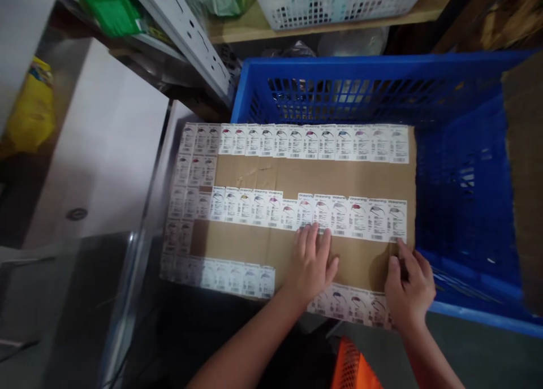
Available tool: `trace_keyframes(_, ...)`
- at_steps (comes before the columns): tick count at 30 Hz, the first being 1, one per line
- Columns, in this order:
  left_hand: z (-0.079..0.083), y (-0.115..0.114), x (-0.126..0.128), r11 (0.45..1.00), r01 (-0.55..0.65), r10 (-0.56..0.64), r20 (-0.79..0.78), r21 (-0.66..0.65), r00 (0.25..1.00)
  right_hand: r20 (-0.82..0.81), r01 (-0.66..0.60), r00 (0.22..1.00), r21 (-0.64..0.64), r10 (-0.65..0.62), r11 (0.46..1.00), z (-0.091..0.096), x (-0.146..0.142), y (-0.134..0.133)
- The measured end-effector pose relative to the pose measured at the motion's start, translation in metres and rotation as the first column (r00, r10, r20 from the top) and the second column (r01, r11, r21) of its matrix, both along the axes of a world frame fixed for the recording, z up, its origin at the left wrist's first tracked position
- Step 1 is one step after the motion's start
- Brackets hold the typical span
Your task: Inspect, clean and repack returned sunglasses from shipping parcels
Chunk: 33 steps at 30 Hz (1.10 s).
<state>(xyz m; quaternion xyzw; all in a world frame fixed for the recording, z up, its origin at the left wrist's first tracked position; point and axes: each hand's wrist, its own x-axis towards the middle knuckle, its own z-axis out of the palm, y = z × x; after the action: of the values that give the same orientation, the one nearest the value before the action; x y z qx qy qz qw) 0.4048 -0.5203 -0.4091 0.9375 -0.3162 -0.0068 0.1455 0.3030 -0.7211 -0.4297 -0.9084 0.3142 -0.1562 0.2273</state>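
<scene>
A flat sheet of brown cardboard point(331, 177) lies over the left part of a blue crate. Rows of white printed labels point(338, 215) cover it, each with a small picture of glasses, fine print and a barcode. My left hand point(313, 262) rests on the sheet with fingers spread, fingertips at the lower edge of the middle row. At that row's right end, the index finger of my right hand point(410, 290) touches the last label point(397, 220). Its thumb stands apart and the other fingers bend; nothing shows in its grip. My wrists and hands hide part of the bottom row.
The blue crate point(462, 208) extends right, with a brown cardboard piece point(524, 180) at its right side. Behind stands a shelf holding a white basket point(339, 7). A white cabinet point(106, 146) is at left. An orange perforated object point(354, 366) sits below.
</scene>
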Motion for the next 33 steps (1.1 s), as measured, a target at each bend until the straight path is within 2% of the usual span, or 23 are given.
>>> trace_keyframes(5,-0.0017,0.001,-0.0002,1.0,0.001,-0.001,0.013,-0.026,1.0,-0.008,-0.003,1.0,0.029,0.004,1.0,0.0017,0.0004,-0.0002)
trace_keyframes(24,-0.004,-0.0021,-0.0023,0.997,-0.063,0.067,0.095,-0.039,0.993,0.007,-0.008,1.0,0.018,0.008,1.0,0.0041,0.0024,0.0008)
trace_keyframes(33,-0.0027,-0.002,-0.0016,0.997,-0.055,0.059,0.094,-0.049,0.994,0.017,-0.019,1.0,0.018,0.018,1.0,0.0045,0.0033,0.0001)
